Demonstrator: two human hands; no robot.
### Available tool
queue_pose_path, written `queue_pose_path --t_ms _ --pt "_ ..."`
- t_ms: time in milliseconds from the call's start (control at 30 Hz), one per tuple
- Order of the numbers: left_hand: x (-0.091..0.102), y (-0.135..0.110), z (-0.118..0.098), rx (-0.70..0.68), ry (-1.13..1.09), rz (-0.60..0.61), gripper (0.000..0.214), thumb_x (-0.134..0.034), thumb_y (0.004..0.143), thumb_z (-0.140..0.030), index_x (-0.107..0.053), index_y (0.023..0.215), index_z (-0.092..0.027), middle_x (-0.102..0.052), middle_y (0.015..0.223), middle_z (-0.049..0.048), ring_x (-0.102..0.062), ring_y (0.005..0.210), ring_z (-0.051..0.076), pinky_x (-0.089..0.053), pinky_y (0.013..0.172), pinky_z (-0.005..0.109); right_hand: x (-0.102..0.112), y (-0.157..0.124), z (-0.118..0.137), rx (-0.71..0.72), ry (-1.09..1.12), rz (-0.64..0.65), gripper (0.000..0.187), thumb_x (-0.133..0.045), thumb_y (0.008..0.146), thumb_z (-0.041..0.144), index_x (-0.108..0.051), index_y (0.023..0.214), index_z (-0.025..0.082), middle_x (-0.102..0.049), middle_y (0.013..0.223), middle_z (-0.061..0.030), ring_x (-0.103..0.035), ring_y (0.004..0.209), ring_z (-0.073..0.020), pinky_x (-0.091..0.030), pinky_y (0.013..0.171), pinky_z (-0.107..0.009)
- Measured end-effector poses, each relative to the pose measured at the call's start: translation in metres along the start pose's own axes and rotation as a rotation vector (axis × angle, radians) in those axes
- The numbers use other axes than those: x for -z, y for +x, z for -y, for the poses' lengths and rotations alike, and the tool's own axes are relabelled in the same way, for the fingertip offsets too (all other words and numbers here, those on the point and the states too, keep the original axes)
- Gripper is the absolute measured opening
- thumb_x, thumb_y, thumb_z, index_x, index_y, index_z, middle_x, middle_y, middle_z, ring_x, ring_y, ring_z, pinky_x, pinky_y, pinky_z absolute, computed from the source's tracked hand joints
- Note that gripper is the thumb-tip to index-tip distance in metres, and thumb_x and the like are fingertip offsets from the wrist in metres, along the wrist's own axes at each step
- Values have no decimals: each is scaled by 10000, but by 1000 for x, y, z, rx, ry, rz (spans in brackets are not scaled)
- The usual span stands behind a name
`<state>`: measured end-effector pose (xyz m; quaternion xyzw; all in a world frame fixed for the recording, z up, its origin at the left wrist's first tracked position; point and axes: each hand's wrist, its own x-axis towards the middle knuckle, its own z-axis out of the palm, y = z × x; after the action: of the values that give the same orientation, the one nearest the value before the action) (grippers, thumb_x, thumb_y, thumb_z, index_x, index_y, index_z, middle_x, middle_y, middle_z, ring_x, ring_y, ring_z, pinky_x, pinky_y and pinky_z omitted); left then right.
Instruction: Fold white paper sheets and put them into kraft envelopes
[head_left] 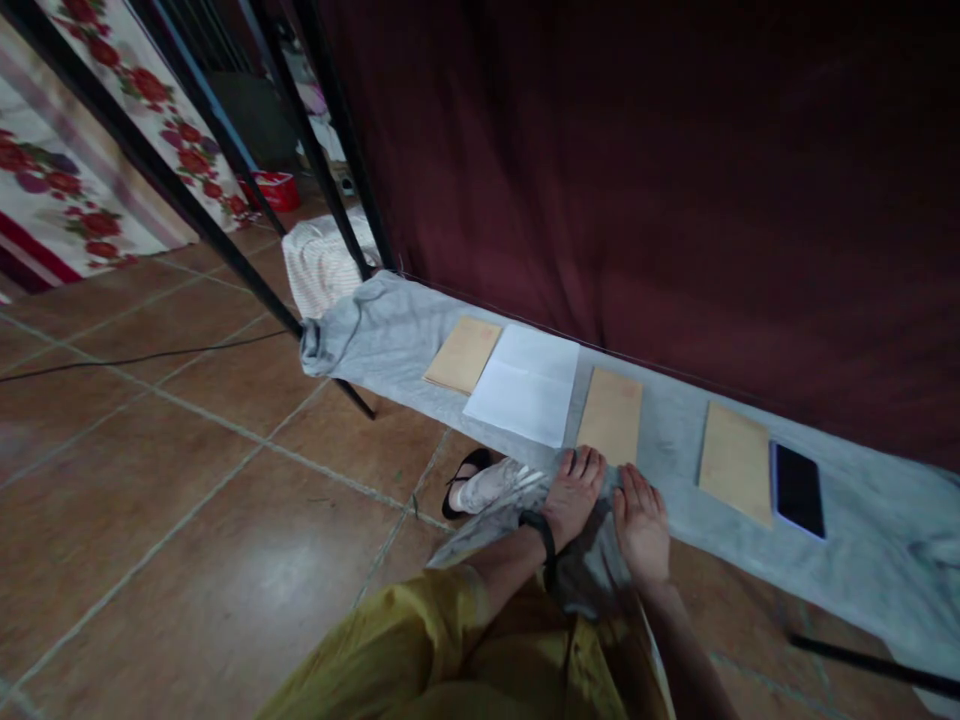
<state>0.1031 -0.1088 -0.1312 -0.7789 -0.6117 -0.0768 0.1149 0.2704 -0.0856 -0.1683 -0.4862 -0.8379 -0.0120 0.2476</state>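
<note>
1. Maroon curtain [600, 180] fills the upper right, hanging along the far edge of the bench.
2. Brown tiled floor [187, 500] with pale joints spreads across the left and lower parts.
3. The bench [670, 430], long and narrow, is draped in wrinkled grey cloth and runs slantwise from upper left to lower right.
4. A floral sheet [105, 140] hangs at upper left, behind slanting black poles [217, 243].
5. Mustard clothing [405, 630] covers the person's left arm to below the elbow.
6. White paper [525, 385] lies flat on the bench, creased across, its left side meeting the left envelope [463, 355].
7. The middle envelope [611, 412], tan, lies just right of the paper, its near end right at the hands. The right envelope [735, 462] lies well apart from it.
8. The left hand [572, 495], back upward, has its fingers extended side by side at that near end; the right hand [643, 525] lies just beside it, fingers likewise straight. Neither is seen closed round anything; I cannot tell whether they press on the envelope.
9. A phone [799, 490], screen dark, lies just beside the right envelope.
10. A black band [541, 535] circles the left wrist.
</note>
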Motion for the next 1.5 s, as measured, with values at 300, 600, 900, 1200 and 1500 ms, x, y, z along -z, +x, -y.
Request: queue_pose_path --t_ms 300,600,900,1200,1500 --pt "-8 5 0 9 53 -18 534 -382 929 -92 -519 1442 -147 -531 1468 131 -491 1369 233 -433 1145 457 12 9 4 -85 82 -49 510 -254 1071 379 -478 1471 155 -551 1465 -161 -463 1385 -265 -350 1149 -515" --pt "-2 5 6 -44 -2 82 561 -351 939 -98 -469 1486 -124 -484 1534 128 -421 1443 255 -355 1207 457 9 25 29 -44 100 90 510 -268 1081 339 -469 1491 111 -510 1515 -159 -385 1458 -251 -299 1197 -510" --pt "6 8 7 -15 -66 116 586 -321 929 -72 -413 1508 -82 -456 1550 163 -377 1471 270 -315 1218 480 20 24 25 -149 64 144 480 -320 1076 302 -452 1507 138 -488 1539 -133 -388 1459 -241 -276 1210 -481" --pt "8 4 11 -26 -45 99 599 -339 914 -40 -364 1511 3 -424 1552 247 -347 1491 279 -317 1220 461 23 15 12 -181 55 84 482 -326 1066 293 -457 1502 136 -516 1514 -145 -427 1431 -254 -285 1201 -498" --pt "10 13 4 -63 -49 113 584 -323 938 -75 -404 1515 -114 -464 1539 176 -384 1471 279 -323 1213 517 23 17 14 -223 72 103 472 -300 1071 303 -488 1471 135 -523 1505 -141 -417 1430 -242 -266 1209 -489"
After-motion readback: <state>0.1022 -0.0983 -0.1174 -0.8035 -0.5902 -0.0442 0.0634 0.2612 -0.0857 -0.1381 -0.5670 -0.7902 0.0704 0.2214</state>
